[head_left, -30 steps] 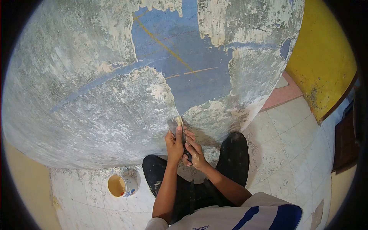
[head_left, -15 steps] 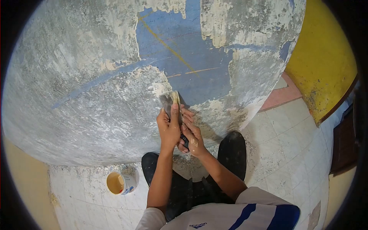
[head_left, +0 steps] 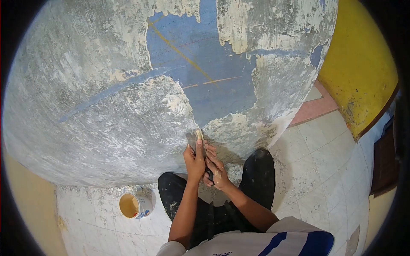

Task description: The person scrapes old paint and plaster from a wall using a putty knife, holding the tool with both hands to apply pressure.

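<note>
Both hands, left hand (head_left: 194,161) and right hand (head_left: 217,173), have fingers clenched on a scraper (head_left: 194,137) pressed low against the wall (head_left: 106,98); a slip could gouge plaster or scrape knuckles.

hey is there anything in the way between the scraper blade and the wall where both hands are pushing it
Nothing visible. The left hand and right hand grip the scraper together, and its blade lies right against the wall at the lower edge of the blue paint patch. Only loose flaky paint lies around it.
</note>
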A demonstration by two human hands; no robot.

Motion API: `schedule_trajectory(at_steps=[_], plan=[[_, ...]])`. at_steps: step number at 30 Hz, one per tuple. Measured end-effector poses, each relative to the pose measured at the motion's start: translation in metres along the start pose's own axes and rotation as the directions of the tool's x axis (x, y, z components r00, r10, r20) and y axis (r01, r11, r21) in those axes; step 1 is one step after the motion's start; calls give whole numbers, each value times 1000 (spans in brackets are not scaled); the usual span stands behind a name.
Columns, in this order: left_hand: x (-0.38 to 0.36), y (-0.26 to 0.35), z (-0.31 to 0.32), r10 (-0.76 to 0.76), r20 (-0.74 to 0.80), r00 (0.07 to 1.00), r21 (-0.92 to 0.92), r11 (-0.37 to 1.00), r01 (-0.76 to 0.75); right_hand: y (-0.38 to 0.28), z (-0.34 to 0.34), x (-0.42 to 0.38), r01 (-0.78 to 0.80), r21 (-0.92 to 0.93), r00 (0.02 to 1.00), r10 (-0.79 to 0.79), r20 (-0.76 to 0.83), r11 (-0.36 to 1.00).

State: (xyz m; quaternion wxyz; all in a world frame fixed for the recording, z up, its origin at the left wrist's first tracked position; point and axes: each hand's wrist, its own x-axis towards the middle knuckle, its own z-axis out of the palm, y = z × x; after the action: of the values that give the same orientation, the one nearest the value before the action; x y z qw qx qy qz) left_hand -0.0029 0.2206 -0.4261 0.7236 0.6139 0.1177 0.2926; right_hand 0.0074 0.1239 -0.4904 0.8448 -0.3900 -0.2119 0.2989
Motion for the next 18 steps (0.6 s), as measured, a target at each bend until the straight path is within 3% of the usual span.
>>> schedule_trajectory(at_steps=[2, 5, 8, 11, 13, 16, 18], plan=[[-1, 5, 3, 5, -12, 1000, -5, 1000, -5, -11, 8, -4, -62, 80, 998, 62, -2, 995], [6, 20, 5, 63, -14, 998, 9, 998, -63, -14, 12, 9, 21, -6, 1000, -21, 22, 1000], [9, 21, 2, 62, -5, 998, 26, 998, -62, -17, 21, 5, -17, 78, 1000, 15, 27, 997], [9, 28, 3, -22, -3, 1000, -18, 1000, 22, -19, 25, 3, -55, 87, 998, 56, -1, 995], [17, 22, 0, 136, -18, 991, 136, 982, -132, -24, 32, 12, 86, -63, 993, -90, -72, 994], [38, 67, 7, 242, 52, 969, 344, 907, -245, -78, 57, 29, 96, -76, 995, -94, 29, 992], [43, 120, 38, 176, 54, 983, -82, 982, -171, -102, 64, 45, 112, 16, 987, -113, 117, 994]])
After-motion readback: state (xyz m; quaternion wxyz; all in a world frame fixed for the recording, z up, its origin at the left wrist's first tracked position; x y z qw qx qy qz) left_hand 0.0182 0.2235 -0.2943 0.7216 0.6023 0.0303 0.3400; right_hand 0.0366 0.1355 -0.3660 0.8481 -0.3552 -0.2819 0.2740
